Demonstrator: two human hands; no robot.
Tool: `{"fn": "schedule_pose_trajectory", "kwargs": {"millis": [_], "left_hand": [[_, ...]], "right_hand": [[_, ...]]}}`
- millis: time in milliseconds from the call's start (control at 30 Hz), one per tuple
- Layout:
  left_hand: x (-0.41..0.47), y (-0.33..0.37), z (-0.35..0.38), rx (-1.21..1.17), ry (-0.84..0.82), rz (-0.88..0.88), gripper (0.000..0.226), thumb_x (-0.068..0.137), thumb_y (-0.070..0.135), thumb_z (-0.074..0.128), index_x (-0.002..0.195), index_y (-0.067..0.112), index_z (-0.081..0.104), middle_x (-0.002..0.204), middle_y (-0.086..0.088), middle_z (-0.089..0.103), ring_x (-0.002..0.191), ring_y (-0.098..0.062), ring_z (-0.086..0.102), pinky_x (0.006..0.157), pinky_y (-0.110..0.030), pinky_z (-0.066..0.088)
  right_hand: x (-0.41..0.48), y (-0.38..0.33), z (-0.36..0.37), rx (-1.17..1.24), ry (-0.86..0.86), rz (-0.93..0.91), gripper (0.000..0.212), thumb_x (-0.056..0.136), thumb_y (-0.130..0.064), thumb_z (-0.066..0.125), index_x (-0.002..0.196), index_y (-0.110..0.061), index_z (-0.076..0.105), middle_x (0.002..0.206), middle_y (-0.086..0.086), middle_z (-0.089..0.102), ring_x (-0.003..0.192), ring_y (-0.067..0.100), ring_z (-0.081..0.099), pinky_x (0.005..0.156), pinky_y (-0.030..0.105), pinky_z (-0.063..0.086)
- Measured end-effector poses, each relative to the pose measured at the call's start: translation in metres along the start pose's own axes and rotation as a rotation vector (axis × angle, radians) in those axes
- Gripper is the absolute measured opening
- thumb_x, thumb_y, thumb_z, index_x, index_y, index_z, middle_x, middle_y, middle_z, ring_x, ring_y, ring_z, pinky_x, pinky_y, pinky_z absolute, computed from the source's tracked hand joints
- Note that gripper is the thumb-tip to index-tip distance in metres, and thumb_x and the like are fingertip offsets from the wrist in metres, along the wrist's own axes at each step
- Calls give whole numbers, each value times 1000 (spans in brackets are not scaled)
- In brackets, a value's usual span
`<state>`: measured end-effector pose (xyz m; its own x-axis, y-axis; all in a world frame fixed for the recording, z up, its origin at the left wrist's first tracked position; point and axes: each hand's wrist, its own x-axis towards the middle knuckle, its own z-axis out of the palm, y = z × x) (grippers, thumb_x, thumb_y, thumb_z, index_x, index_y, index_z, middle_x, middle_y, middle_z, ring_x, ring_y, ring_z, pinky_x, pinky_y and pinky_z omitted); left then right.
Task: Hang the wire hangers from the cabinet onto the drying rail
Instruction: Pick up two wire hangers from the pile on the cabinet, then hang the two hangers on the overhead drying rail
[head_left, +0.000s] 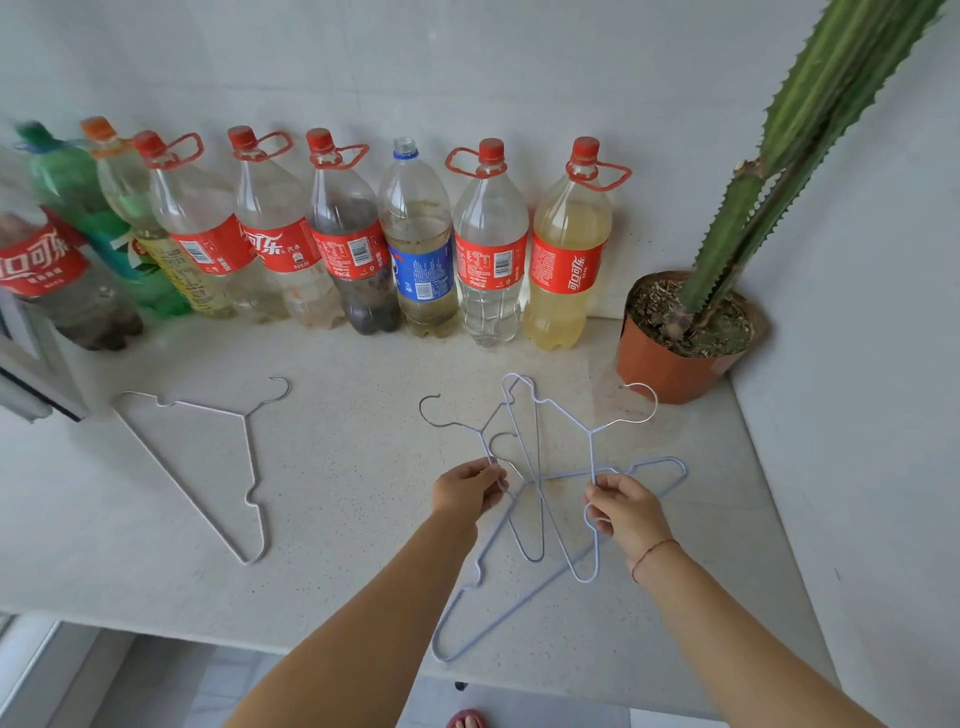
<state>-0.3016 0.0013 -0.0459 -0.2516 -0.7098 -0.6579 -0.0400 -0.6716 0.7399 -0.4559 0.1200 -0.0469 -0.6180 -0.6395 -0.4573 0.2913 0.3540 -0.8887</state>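
- The pile of hangers lies on the cabinet top, just toward five o'clock from the middle of the view. Several pale wire frames cross over one another, with hooks pointing toward ten, twelve and one o'clock. They look snagged together, which is probably why both hands are on them rather than one.
- The left hand is at the pile's nine o'clock side. Its thumb and fingertips are closed narrowly on a thin wire just below a hook's neck. That grip probably steadies one frame while the others are pulled free.
- The right hand is at the pile's four o'clock side. Its fingers are curled in, pinching another wire where a shoulder bends. The two hands hold different strands, likely so the frames can be drawn apart.
- A single hanger lies flat and untouched, well apart at nine o'clock. It is free of the knot and should be easy to lift by its hook.
- A row of bottles lines the wall at twelve o'clock, and a potted cactus stands at two o'clock, near the farthest hook. A careless tug could drag a hook into the pot.
- The drying rail is out of sight, so no hanging has begun.
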Motion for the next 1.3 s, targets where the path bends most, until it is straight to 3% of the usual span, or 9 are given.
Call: {"fn": "schedule_pose_trajectory", "kwargs": {"millis": [167,267,400,633,767,900,1033,1133,1300], "left_hand": [[-22,25,-16,-134,-74,40,8,87,5,62,88,4,69,73,-8,65,67,-15,60,62,-20,51],[-41,45,-30,-167,-60,107,6,87,5,62,88,5,68,76,-5,64,68,-14,59,61,-18,46],[-72,74,-62,-220,-6,218,4,86,5,62,87,7,66,77,-2,62,70,-15,56,62,-19,41],[-150,123,-144,-331,204,451,7,86,6,62,86,11,66,72,1,62,61,-7,56,58,-17,35],[-218,150,-198,-407,365,596,8,87,7,62,93,8,67,72,-1,64,55,-6,55,55,-16,38],[-294,176,-246,-443,506,752,10,85,7,64,95,5,67,69,-1,65,51,-5,54,52,-15,39],[-363,203,-289,-427,645,858,7,82,6,67,88,5,70,68,-6,61,51,-7,49,45,-13,39],[-408,222,-317,-399,750,919,5,82,8,68,86,8,70,69,-4,63,59,-10,50,49,-16,39],[-476,254,-350,-324,858,1064,14,83,11,66,96,7,69,71,-3,65,62,-10,53,55,-19,41]], "right_hand": [[-11,-26,20,-16,-90,-73,10,86,3,56,82,-5,59,63,7,61,45,7,48,43,15,38],[-19,-48,39,-52,-178,-165,12,85,5,57,80,-5,61,62,11,58,47,13,43,42,14,35],[-35,-82,73,-91,-337,-259,9,83,3,61,82,-6,63,61,5,62,45,8,39,45,14,35],[-79,-146,155,-120,-629,-434,8,83,-2,63,82,-10,66,55,-2,64,50,7,43,54,16,37],[-126,-185,211,-92,-810,-512,6,83,-6,64,81,-11,66,54,-5,64,51,-3,54,62,17,41],[-191,-224,265,-43,-970,-589,4,83,-11,65,81,-9,66,57,-5,62,50,-3,54,57,9,42],[-261,-259,314,13,-1129,-609,6,85,-3,60,85,2,64,59,5,60,46,3,51,47,4,41],[-310,-283,347,25,-1222,-685,5,84,-6,62,82,-4,66,51,-2,65,48,6,58,47,6,44],[-389,-330,381,31,-1313,-897,11,84,-20,63,88,-10,68,67,-1,68,57,0,61,52,4,44]]}}
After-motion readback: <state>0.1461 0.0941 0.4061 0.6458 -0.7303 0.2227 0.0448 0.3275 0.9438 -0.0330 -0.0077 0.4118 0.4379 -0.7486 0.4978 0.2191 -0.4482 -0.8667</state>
